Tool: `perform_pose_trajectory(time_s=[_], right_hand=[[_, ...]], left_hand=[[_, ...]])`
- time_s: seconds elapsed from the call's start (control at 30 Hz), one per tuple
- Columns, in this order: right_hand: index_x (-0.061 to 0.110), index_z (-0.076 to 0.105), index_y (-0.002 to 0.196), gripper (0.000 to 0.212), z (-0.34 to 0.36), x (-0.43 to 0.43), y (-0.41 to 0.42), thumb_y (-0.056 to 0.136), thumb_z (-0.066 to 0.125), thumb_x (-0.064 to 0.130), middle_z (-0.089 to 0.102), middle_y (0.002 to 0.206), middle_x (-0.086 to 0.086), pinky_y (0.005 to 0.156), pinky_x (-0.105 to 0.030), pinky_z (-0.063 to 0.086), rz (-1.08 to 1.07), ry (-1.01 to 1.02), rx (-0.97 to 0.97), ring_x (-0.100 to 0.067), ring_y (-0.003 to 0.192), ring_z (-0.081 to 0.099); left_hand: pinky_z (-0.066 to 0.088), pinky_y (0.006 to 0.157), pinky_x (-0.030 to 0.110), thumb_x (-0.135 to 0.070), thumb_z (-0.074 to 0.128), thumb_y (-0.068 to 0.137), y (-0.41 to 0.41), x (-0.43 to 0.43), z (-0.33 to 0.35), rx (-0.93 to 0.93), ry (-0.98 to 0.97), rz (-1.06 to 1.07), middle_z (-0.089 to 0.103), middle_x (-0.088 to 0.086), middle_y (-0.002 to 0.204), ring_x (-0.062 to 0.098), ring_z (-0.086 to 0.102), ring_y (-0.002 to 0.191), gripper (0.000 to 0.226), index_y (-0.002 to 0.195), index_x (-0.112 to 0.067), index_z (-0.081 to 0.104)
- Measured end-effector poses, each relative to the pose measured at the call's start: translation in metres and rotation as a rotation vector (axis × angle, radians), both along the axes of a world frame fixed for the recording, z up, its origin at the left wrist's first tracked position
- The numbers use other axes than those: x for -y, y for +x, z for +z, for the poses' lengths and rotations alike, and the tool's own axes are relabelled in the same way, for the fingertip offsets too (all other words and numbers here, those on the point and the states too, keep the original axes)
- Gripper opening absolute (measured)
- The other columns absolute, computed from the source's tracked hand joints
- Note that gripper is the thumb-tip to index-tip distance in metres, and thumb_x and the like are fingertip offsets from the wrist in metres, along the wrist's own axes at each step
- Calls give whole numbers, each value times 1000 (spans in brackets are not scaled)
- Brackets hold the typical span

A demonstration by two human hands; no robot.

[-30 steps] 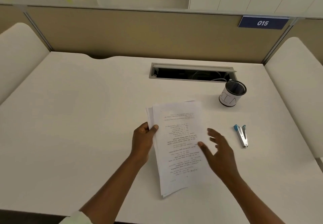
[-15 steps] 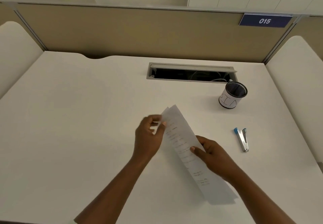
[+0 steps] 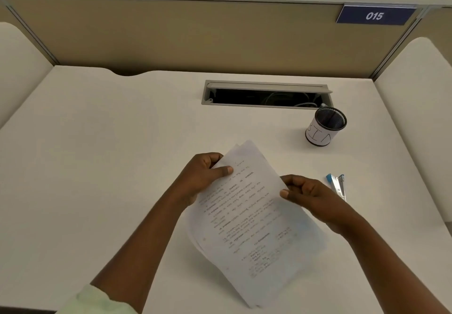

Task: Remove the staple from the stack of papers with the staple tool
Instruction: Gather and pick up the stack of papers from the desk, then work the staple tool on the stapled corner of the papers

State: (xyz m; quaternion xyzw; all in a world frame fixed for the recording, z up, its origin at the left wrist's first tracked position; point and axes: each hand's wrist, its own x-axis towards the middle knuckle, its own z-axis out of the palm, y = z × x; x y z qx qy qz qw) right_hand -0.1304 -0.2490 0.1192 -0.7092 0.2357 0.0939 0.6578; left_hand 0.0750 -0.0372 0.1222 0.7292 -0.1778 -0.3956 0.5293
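White desk [image 3: 122, 154], beige partition [image 3: 195, 39], blue sign [image 3: 375, 15] reading "015"; left hand [image 3: 203, 176] and right hand [image 3: 310, 195] both pinched the stack of papers [image 3: 254, 220].

Stack of papers [image 3: 249, 215]: white printed sheets, edges a bit fanned out, lifted and tilted, pinched on both upper edges with the long end trailing below the grip, print facing up. Staple itself too small to make out. Staple tool [image 3: 338, 186], silver with blue tips, lying flat just past the right-side grip, not touching the sheets.
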Motion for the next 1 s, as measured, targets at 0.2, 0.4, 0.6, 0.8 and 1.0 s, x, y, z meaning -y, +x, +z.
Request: perform_pose_trajectory(time_s=[0.2, 0.4, 0.6, 0.8, 1.0], right_hand=[[21, 66, 126, 39, -34, 30, -12, 91, 73, 37, 70, 122, -3, 97, -42, 50, -409, -802, -112, -23, 96, 72], [5, 49, 139, 74, -72, 68, -27, 85, 76, 46, 51, 131, -28, 94, -54, 49, -493, -939, -484, -49, 123, 52], [11, 49, 134, 53, -92, 82, -30, 89, 72, 27, 63, 116, -26, 85, -46, 49, -518, -865, -395, -45, 105, 62], [15, 46, 143, 58, -88, 88, -26, 90, 68, 21, 70, 89, -14, 69, -34, 53, -649, -501, -307, -32, 76, 68], [15, 61, 122, 28, -48, 61, -21, 97, 58, 4, 65, 93, -9, 72, -34, 63, -763, 384, 115, -29, 83, 78]], left_hand=[[57, 62, 25, -23, 79, 84, -6, 3, -14, -80, 77, 137, 81, 4, 90, 19, 77, 77, 14, 94, -13, 77], [59, 67, 32, -26, 80, 81, -12, 2, -21, -69, 89, 163, 81, 5, 89, 23, 77, 79, 14, 88, -14, 77], [62, 70, 31, -24, 81, 81, -19, 4, -19, -68, 55, 178, 81, 7, 93, 26, 78, 83, 15, 92, -14, 78], [60, 67, 29, -23, 80, 82, -25, 1, -14, -64, 52, 187, 81, 5, 91, 25, 78, 80, 14, 93, -15, 77], [62, 71, 32, -23, 80, 83, -28, -1, -11, -58, 58, 189, 81, 5, 92, 25, 78, 81, 15, 95, -14, 77]])
